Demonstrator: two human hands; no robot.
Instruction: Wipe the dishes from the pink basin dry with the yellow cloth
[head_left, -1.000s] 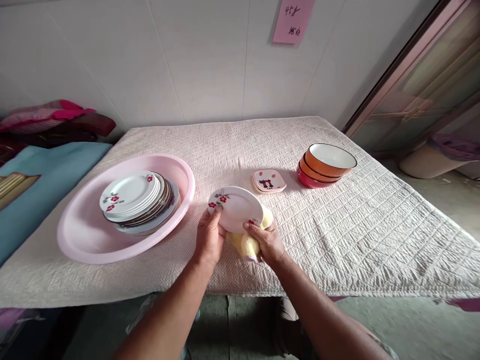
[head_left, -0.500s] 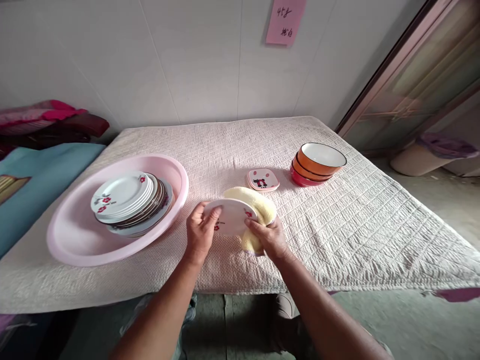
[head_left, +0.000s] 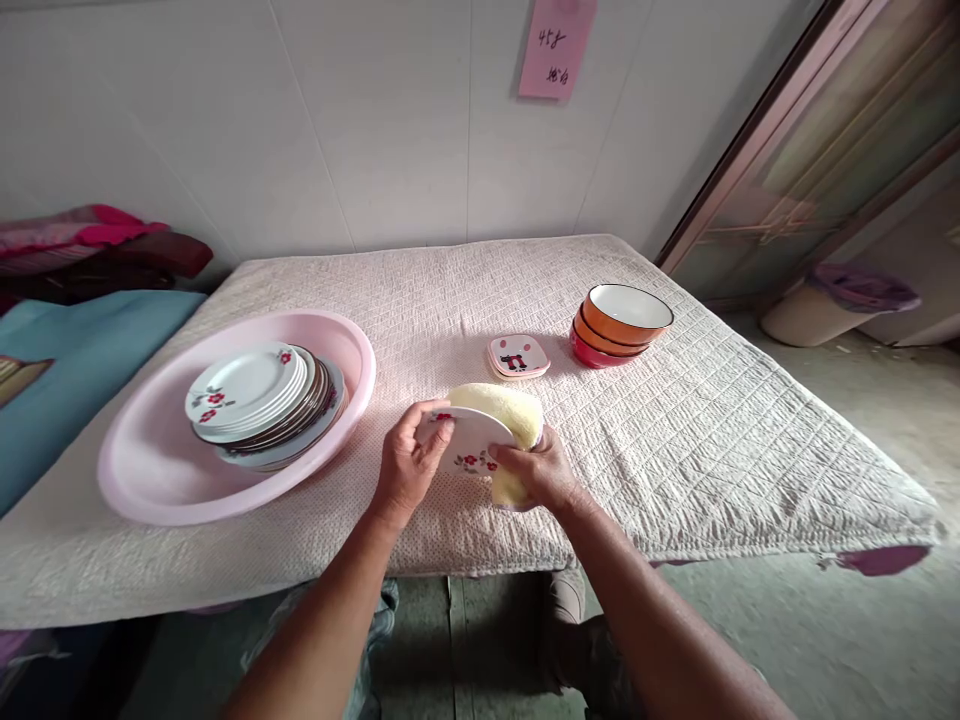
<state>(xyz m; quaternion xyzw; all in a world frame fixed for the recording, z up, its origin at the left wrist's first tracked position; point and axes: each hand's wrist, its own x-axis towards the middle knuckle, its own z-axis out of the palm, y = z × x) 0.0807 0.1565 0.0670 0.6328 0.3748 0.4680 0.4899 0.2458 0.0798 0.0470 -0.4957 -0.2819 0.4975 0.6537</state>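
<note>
A small white plate with red flowers (head_left: pixel 471 446) is held above the table's front edge. My left hand (head_left: pixel 405 468) grips its left rim with thumb and fingers. My right hand (head_left: pixel 536 474) is closed on a yellow cloth (head_left: pixel 504 404) that wraps round the plate's far and right side. Part of the plate is hidden behind the cloth and my fingers.
A pink basin (head_left: pixel 150 470) at the left holds a stack of plates (head_left: pixel 255 395). A small square dish (head_left: pixel 517 356) and stacked orange and red bowls (head_left: pixel 622 322) stand at the right. A quilted cover (head_left: pixel 712 430) lies over the table. Folded fabrics (head_left: pixel 90 240) lie far left.
The plate has tilted from face-up toward edge-on and turned in my hands. The yellow cloth has come up from under it to its far side.
</note>
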